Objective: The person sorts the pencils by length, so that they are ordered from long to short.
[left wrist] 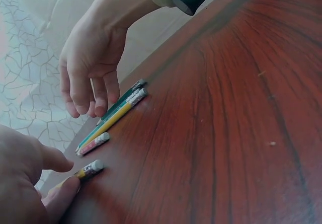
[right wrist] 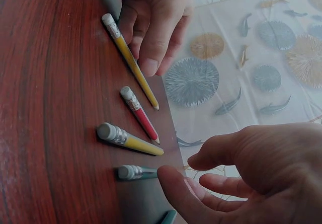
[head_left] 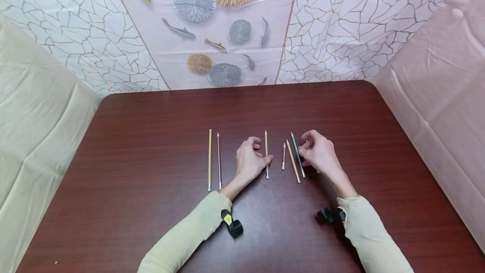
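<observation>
My left hand (head_left: 251, 159) touches a yellow pencil (head_left: 266, 144) with its thumb; in the left wrist view the index finger is apart from it. My right hand (head_left: 320, 153), fingers loosely bent, is beside a teal pencil (head_left: 299, 161), with nothing seen gripped. Between the hands lie a short red pencil (head_left: 283, 157) and another yellow pencil (head_left: 293, 161), tilted almost parallel to the teal one. A second teal pencil (right wrist: 169, 217) shows partly in the right wrist view; my right hand mostly hides it in the head view. Erasers point towards me.
Left of my left hand lie a long yellow pencil (head_left: 210, 159) and a dark red pencil (head_left: 219, 159), side by side. All rest on a dark reddish wooden table (head_left: 151, 222). A patterned cloth (head_left: 227, 45) hangs behind its far edge, and pale fabric borders both sides.
</observation>
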The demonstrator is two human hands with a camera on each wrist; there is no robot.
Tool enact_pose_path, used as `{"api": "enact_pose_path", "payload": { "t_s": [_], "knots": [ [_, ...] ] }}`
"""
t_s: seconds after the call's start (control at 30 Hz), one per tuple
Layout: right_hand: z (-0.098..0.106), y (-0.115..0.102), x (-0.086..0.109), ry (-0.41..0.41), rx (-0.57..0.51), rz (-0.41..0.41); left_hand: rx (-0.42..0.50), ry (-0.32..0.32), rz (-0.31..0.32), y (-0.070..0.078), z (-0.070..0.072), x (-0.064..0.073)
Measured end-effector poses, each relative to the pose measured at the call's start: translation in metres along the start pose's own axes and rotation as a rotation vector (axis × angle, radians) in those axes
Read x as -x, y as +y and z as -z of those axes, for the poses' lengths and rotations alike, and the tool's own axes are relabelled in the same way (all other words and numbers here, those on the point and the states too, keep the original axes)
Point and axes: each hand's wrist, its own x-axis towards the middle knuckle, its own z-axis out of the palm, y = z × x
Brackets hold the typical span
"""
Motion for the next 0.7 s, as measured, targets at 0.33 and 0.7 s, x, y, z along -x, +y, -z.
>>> {"api": "enact_pose_path", "payload": {
  "t_s": [0.33, 0.7],
  "knots": [
    [-0.0004, -0.0008, 0.0009, -0.004, 0.018, 0.008, -0.116, 0.008, -0.021, 0.0028, -0.0028, -0.0013],
    [0.0002, -0.0009, 0.0002, -0.005, 0.032, 0.014, -0.221, -0.056, -0.031, 0.0046, 0.0012, -0.0046]
  ]
}}
